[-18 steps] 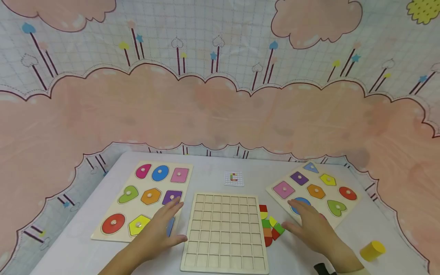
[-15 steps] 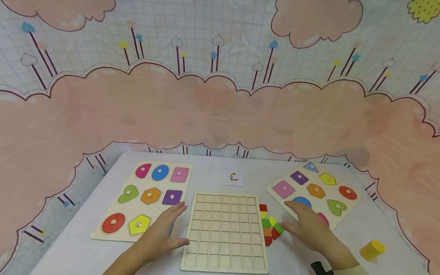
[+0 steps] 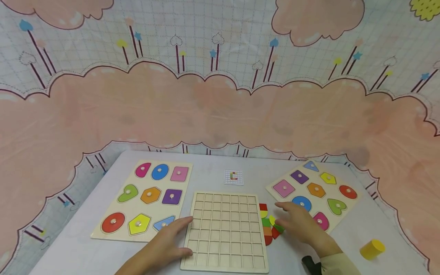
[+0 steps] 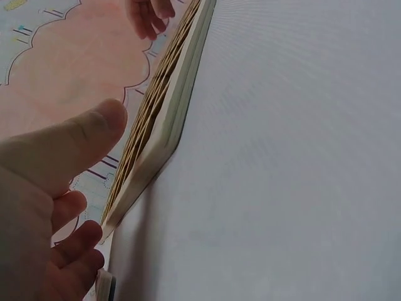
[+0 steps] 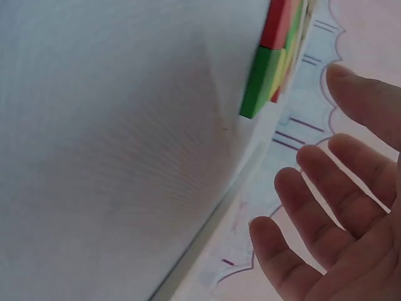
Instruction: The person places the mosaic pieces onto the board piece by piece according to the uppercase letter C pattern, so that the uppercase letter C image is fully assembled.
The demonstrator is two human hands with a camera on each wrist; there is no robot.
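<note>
A pale wooden grid board (image 3: 225, 231) lies in the middle of the table, its squares bare. My left hand (image 3: 165, 244) is at the board's left edge, fingers spread and holding nothing; in the left wrist view its thumb (image 4: 94, 135) stands beside the board's side. Along the board's right edge lie several small coloured blocks (image 3: 267, 232), red, green, orange and yellow. My right hand (image 3: 302, 225) hovers right by these blocks, fingers loosely extended. In the right wrist view the same hand (image 5: 338, 219) has nothing in its fingers, with a green block (image 5: 260, 81) beyond them.
A small pattern card (image 3: 233, 177) lies behind the grid board. Knobbed shape puzzles stand on both sides: the left puzzle board (image 3: 137, 179) and the angled right puzzle board (image 3: 330, 191). A yellow cylinder (image 3: 372, 249) stands at the right.
My left hand has moved right and toward me, to the grid board's left edge. My right hand has moved left, closer to the coloured blocks, uncovering more of the right puzzle board.
</note>
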